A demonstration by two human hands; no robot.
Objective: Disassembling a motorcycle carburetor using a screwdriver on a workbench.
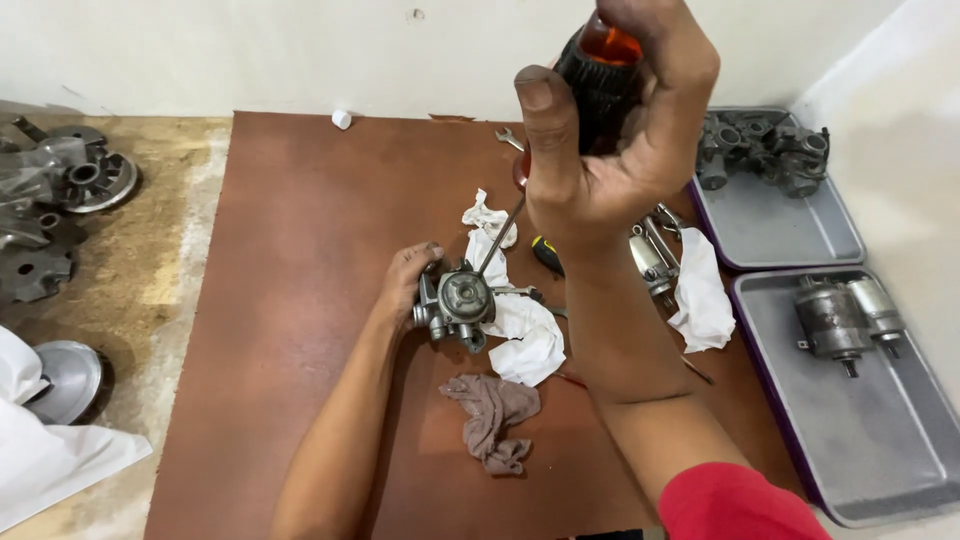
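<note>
- Left hand (408,272) steadies the carburetor (458,303) mid-surface, fingers wrapped on its side.
- Right hand (600,150) grips the screwdriver (600,70), tip on top — a screw is likely being turned; steady downward pressure needed.

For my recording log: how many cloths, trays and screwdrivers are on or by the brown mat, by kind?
White cloths: 3
Grey-brown rag: 1
Grey trays: 2
Screwdrivers: 2, one in the right hand, one lying on the mat
Total: 8
</note>
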